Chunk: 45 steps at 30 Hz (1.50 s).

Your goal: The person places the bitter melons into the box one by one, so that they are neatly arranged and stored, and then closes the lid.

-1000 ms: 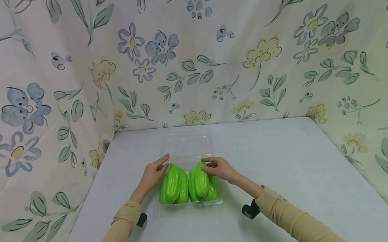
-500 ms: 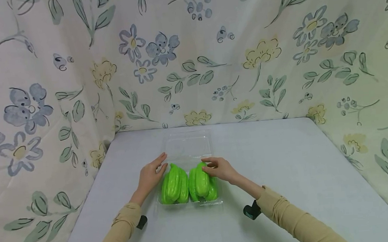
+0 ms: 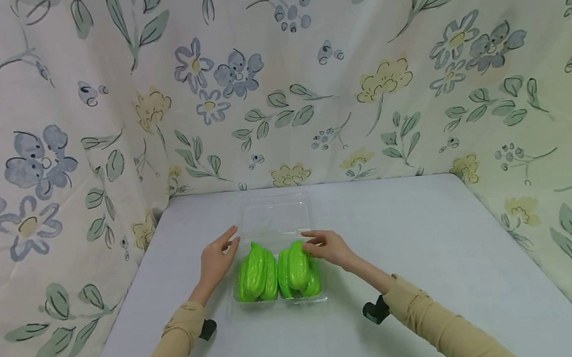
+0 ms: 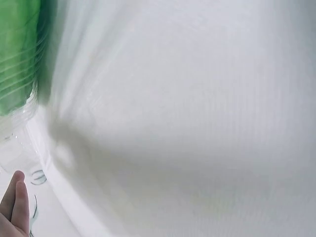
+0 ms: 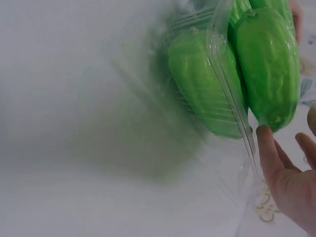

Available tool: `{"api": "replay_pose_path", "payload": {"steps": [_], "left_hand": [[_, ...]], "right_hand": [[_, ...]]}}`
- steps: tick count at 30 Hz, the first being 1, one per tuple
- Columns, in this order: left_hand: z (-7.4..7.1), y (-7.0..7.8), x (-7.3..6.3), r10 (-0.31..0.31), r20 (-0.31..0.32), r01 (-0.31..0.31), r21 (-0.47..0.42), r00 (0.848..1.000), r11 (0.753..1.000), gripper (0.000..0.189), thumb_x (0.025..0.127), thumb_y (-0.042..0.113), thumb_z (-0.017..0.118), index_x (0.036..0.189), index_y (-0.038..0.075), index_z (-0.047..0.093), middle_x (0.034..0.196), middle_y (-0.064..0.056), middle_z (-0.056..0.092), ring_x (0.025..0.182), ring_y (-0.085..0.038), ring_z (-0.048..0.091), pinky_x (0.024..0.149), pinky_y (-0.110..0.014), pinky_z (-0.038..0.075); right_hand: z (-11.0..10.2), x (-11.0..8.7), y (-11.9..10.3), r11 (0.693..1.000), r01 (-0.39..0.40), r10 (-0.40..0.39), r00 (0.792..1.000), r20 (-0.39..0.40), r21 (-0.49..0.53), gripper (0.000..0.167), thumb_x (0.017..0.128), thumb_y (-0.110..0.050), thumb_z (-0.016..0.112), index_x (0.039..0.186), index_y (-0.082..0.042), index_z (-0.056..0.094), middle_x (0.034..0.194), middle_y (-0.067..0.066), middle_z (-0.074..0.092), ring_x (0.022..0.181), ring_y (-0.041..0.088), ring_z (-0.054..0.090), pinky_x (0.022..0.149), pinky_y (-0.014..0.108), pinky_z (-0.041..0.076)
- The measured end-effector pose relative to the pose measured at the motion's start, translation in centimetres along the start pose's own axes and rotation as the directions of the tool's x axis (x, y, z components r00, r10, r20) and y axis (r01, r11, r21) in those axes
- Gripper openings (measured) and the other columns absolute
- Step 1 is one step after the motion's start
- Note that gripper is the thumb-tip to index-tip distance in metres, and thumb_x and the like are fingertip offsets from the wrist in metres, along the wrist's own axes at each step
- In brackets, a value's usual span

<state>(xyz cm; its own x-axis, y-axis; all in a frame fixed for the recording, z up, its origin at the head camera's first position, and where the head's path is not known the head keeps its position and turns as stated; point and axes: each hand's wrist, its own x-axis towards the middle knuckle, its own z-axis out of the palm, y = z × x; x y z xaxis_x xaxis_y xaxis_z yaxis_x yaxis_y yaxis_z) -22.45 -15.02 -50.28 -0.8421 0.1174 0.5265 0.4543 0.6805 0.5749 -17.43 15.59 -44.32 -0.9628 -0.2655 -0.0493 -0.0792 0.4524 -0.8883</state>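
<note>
A clear plastic clamshell box (image 3: 322,298) holds several bright green, bumpy, cucumber-like vegetables in two bundles. The left bundle (image 3: 256,273) and the right bundle (image 3: 298,269) lie side by side. My left hand (image 3: 215,259) hovers at the box's back left corner, fingers extended, holding nothing; only fingertips show in the left wrist view. My right hand (image 3: 329,247) is at the far end of the right bundle. In the right wrist view, a fingertip (image 5: 265,136) is at the tip of the upper vegetable (image 5: 266,69); whether it touches cannot be told.
The box's transparent lid (image 3: 276,218) lies folded back on the white table (image 3: 413,235). Behind and at both sides hangs a floral curtain (image 3: 279,99). A dark wrist camera (image 3: 376,309) sits under the right sleeve, another (image 3: 208,329) under the left.
My left hand has drawn left, away from the left bundle. My right hand has shifted slightly right, off the top of the right bundle. The vegetables stay in place.
</note>
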Motion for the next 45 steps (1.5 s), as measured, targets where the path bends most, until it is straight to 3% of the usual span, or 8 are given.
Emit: {"api": "replay_pose_path", "payload": {"steps": [5,10,13,20,28,35,40,45], "left_hand": [[-0.6,-0.6,0.5,-0.163,0.05,0.166,-0.068,0.985,0.984,0.037,0.094,0.024,0.06,0.128,0.009,0.061,0.112,-0.018,0.068,0.087,-0.031,0.07,0.069,-0.043,0.054],[-1.1,-1.1,1.1,-0.285,0.161,0.309,-0.145,0.945,0.94,0.041,0.098,0.028,0.053,0.13,0.003,0.057,0.127,-0.02,0.06,0.102,-0.036,0.065,0.079,-0.043,0.054],[-1.4,-1.2,1.6,-0.342,0.273,0.401,-0.204,0.899,0.893,0.046,0.101,0.03,0.047,0.133,-0.002,0.052,0.131,-0.023,0.056,0.107,-0.037,0.063,0.087,-0.042,0.052],[-1.9,-1.0,3.1,-0.419,0.539,0.625,-0.281,0.731,0.728,0.055,0.103,0.031,0.039,0.145,-0.005,0.032,0.14,-0.028,0.044,0.115,-0.033,0.059,0.095,-0.036,0.049],[-2.2,-0.2,4.7,-0.402,0.628,0.646,-0.216,0.666,0.732,0.055,0.105,0.028,0.034,0.147,-0.007,0.024,0.142,-0.031,0.04,0.119,-0.035,0.056,0.094,-0.035,0.049],[-1.1,-1.2,4.8,-0.378,0.635,0.636,-0.236,0.673,0.735,0.059,0.1,0.032,0.048,0.144,-0.004,0.034,0.129,-0.027,0.055,0.101,-0.022,0.067,0.084,-0.031,0.054],[-0.8,-0.5,4.7,-0.451,0.575,0.65,-0.197,0.683,0.734,0.051,0.1,0.022,0.047,0.142,-0.005,0.037,0.124,-0.025,0.059,0.094,-0.016,0.068,0.081,-0.028,0.054],[-0.5,0.2,4.9,-0.409,0.503,0.563,-0.199,0.761,0.802,0.045,0.099,0.011,0.048,0.138,-0.01,0.04,0.123,-0.029,0.058,0.099,-0.024,0.067,0.081,-0.027,0.054]], "right_hand": [[-0.6,0.5,0.4,1.0,-0.026,0.027,0.991,-0.134,0.011,0.041,0.093,-0.021,0.061,0.131,-0.005,0.056,0.117,0.021,0.065,0.097,0.031,0.067,0.08,0.039,0.055],[-1.1,1.2,1.1,0.991,-0.076,0.103,0.958,-0.269,0.108,0.043,0.094,-0.02,0.061,0.133,-0.003,0.054,0.117,0.024,0.064,0.103,0.039,0.064,0.081,0.035,0.055],[-1.4,1.6,1.6,0.968,-0.123,0.185,0.938,-0.293,0.218,0.045,0.095,-0.019,0.059,0.136,-0.002,0.05,0.122,0.027,0.059,0.109,0.04,0.06,0.087,0.036,0.053],[-1.5,2.7,2.0,0.841,-0.244,0.352,0.924,-0.147,0.483,0.055,0.099,-0.018,0.05,0.144,0.005,0.032,0.141,0.031,0.04,0.126,0.044,0.044,0.104,0.044,0.041],[-1.0,3.9,2.0,0.777,-0.327,0.371,0.928,0.028,0.537,0.061,0.102,-0.023,0.042,0.147,0.01,0.017,0.149,0.032,0.026,0.137,0.043,0.031,0.112,0.046,0.029],[-1.0,4.2,2.2,0.747,-0.34,0.383,0.922,0.049,0.57,0.06,0.103,-0.024,0.041,0.148,0.008,0.017,0.15,0.03,0.027,0.136,0.04,0.033,0.113,0.045,0.028],[-1.1,4.2,2.4,0.737,-0.335,0.37,0.927,0.065,0.588,0.059,0.103,-0.024,0.041,0.148,0.006,0.018,0.151,0.028,0.027,0.137,0.04,0.033,0.113,0.044,0.028],[-1.7,3.9,2.5,0.748,-0.298,0.333,0.941,0.053,0.593,0.061,0.103,-0.027,0.04,0.148,0.007,0.015,0.15,0.028,0.027,0.137,0.04,0.033,0.113,0.044,0.028]]}}
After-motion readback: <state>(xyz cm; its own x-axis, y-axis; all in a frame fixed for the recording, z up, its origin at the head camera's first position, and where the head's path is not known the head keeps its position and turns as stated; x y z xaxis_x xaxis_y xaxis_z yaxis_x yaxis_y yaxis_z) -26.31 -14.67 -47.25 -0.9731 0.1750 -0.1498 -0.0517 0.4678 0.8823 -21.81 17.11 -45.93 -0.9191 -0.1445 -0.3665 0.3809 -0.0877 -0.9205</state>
